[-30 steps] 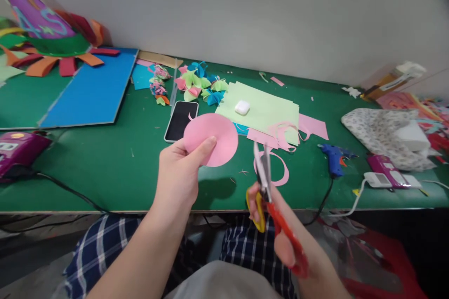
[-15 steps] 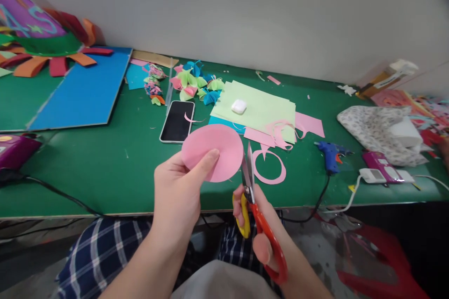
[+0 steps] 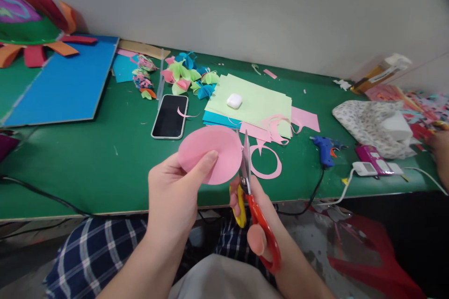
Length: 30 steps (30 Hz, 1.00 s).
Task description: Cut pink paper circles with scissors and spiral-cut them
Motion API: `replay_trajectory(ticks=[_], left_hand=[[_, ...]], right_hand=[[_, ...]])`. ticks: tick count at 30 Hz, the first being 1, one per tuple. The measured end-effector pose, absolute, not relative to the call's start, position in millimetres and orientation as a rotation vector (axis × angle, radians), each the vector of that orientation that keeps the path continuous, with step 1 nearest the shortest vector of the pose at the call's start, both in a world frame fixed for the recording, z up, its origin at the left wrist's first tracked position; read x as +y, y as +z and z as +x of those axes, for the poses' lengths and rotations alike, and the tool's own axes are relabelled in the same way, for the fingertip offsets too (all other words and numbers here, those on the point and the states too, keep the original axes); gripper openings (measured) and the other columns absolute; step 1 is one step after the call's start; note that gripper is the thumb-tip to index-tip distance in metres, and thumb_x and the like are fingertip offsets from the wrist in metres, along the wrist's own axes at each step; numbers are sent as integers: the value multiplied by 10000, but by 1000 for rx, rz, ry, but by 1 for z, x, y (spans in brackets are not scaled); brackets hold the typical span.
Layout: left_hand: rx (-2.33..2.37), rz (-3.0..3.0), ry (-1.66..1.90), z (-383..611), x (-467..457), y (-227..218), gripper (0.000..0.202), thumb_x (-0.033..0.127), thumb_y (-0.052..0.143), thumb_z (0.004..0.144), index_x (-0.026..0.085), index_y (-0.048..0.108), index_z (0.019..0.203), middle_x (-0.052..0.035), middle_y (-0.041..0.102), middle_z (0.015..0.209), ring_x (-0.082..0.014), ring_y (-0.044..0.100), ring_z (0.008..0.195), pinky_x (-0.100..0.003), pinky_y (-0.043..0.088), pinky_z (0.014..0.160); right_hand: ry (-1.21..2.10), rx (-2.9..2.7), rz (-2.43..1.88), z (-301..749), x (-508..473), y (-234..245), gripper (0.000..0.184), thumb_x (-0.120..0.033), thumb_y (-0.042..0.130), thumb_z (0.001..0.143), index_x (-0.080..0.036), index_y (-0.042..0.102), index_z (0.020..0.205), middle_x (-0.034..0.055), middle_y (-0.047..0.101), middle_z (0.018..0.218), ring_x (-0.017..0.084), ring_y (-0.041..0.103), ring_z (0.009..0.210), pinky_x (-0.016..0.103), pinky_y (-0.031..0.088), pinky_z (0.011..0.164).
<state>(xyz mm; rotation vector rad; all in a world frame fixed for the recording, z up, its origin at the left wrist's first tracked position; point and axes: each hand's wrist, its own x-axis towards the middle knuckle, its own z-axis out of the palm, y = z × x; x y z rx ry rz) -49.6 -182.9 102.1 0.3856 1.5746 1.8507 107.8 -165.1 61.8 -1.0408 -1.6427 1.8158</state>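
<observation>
My left hand (image 3: 173, 194) pinches a pink paper circle (image 3: 213, 152) by its lower left edge, thumb on top, holding it above the front of the green table (image 3: 87, 163). My right hand (image 3: 261, 229) grips red and yellow scissors (image 3: 250, 201). Their blades point up and meet the circle's right edge. A pink ring-shaped offcut (image 3: 265, 162) lies on the table just right of the blades.
A phone (image 3: 170, 116) lies face up behind the circle. Light green sheets (image 3: 259, 103) carry a white earbud case (image 3: 234, 101), with folded paper flowers (image 3: 185, 74) behind. A blue glue gun (image 3: 323, 148), a floral cloth (image 3: 368, 124) and another person's hand (image 3: 440, 149) are at right. A blue board (image 3: 59, 86) is at left.
The scissors moved left and up from beside the offcut to the circle's right edge. My left hand lowered the circle slightly toward them. The view shifted right.
</observation>
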Motion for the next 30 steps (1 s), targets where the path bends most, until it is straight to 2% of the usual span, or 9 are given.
replay_trajectory(ticks=[3,7,10,13,16,20,22,26,30], left_hand=[[1564,389,1856,-51,-183,100,197,335,899,617,201,775,692,8,734,686,-150,642,640,-245,537,588],[1553,372,1867,-52,-182,100,195,323,903,610,201,777,694,11,734,686,-142,639,638,-237,538,592],[1554,363,1863,-51,-182,102,190,319,903,608,202,770,675,13,732,680,-139,635,633,-237,539,591],[1563,369,1839,-49,-182,102,188,321,897,610,203,773,688,3,738,693,-157,646,644,-251,539,589],[1550,391,1798,-49,-184,100,194,319,902,607,205,785,714,-6,755,720,-170,663,677,-252,542,599],[1529,428,1743,-50,-184,97,199,333,906,618,205,780,703,-3,752,714,-164,657,677,-243,542,604],[1531,438,1731,-50,-184,96,208,339,901,620,193,771,692,-8,745,707,-168,655,670,-249,539,595],[1525,422,1713,-48,-184,96,232,346,900,621,173,768,700,-16,735,696,-164,649,661,-246,532,580],[1504,426,1712,-46,-184,94,218,341,895,639,174,773,708,-14,740,710,-153,646,666,-237,533,594]], right_hand=[[1869,-1594,-1070,108,-167,59,676,-780,749,667,-301,589,1117,8,571,843,201,551,684,344,499,656],[1859,-1609,-1050,109,-168,53,824,-723,882,493,-305,601,1145,15,567,873,230,554,730,372,499,685],[1850,-1633,-1056,111,-169,51,888,-709,917,400,-306,615,1132,32,567,905,266,561,778,407,499,714],[1846,-1643,-1035,111,-168,50,886,-738,884,455,-321,592,1181,34,570,920,275,578,817,418,499,761],[1871,-1641,-996,111,-163,46,894,-787,825,525,-325,558,1243,33,589,904,258,583,782,397,491,726],[1884,-1620,-946,111,-156,37,993,-937,712,423,-298,578,1171,25,584,844,240,555,723,372,469,658],[1854,-1578,-894,111,-155,34,1034,-996,616,395,-277,575,1136,31,577,876,219,524,709,366,463,651],[1810,-1591,-831,109,-158,37,1039,-1024,527,391,-254,557,1087,24,556,864,189,482,662,359,459,626],[1734,-1625,-955,108,-163,49,1028,-1010,540,411,-257,567,1109,36,564,896,208,505,710,365,488,648]])
